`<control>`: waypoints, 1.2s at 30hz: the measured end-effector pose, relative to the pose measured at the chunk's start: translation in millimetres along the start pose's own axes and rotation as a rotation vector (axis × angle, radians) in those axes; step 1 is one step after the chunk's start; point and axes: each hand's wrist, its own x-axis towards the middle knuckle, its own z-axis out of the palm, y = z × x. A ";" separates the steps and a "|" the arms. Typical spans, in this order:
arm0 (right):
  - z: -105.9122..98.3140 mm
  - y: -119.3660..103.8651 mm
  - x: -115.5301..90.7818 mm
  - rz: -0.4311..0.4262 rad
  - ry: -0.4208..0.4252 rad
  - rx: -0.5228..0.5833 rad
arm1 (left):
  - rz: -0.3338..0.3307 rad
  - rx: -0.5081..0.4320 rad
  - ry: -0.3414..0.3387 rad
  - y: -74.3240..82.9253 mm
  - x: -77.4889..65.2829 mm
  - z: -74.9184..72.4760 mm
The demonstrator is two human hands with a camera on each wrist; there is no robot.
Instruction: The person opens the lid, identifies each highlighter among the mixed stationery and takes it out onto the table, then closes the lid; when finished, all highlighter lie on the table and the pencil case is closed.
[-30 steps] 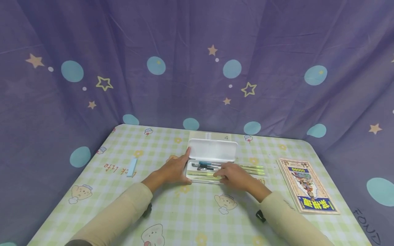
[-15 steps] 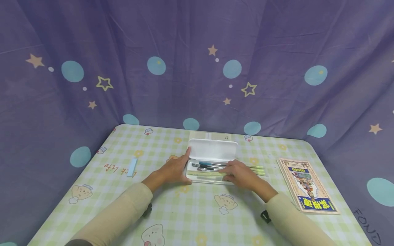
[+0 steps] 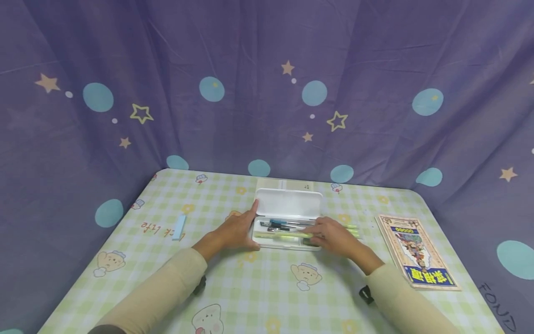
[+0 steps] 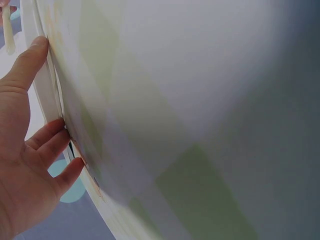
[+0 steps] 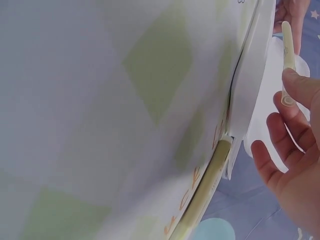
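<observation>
An open white pencil case [image 3: 288, 247] lies on the table with its lid [image 3: 288, 204] raised at the back. Inside are dark and clear pens [image 3: 283, 225] and a small dark piece [image 3: 308, 241] near the right end. My right hand [image 3: 331, 236] pinches a pale yellow-green pen [image 5: 288, 50] between thumb and forefinger over the case's right part, the other fingers loosely bent. At the left end, my left hand [image 3: 235, 229] touches the case, its thumb [image 4: 32, 60] along the near side and its extended fingers [image 4: 55, 145] further back.
Yellow-green pens [image 3: 352, 228] lie right of the case, partly behind the right hand. A pale notebook [image 3: 267, 183] is behind the lid. A light blue strip [image 3: 179, 227] lies at left, a book [image 3: 417, 253] at right. A purple curtain [image 3: 267, 69] hangs behind the table.
My right hand has slid rightward over the case, uncovering the small dark piece and more of the case's near right part. The left hand has stayed still.
</observation>
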 end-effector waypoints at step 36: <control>-24.4 44.0 -51.4 0.144 0.071 -0.005 | 0.006 0.006 0.015 0.5 -0.4 -1.0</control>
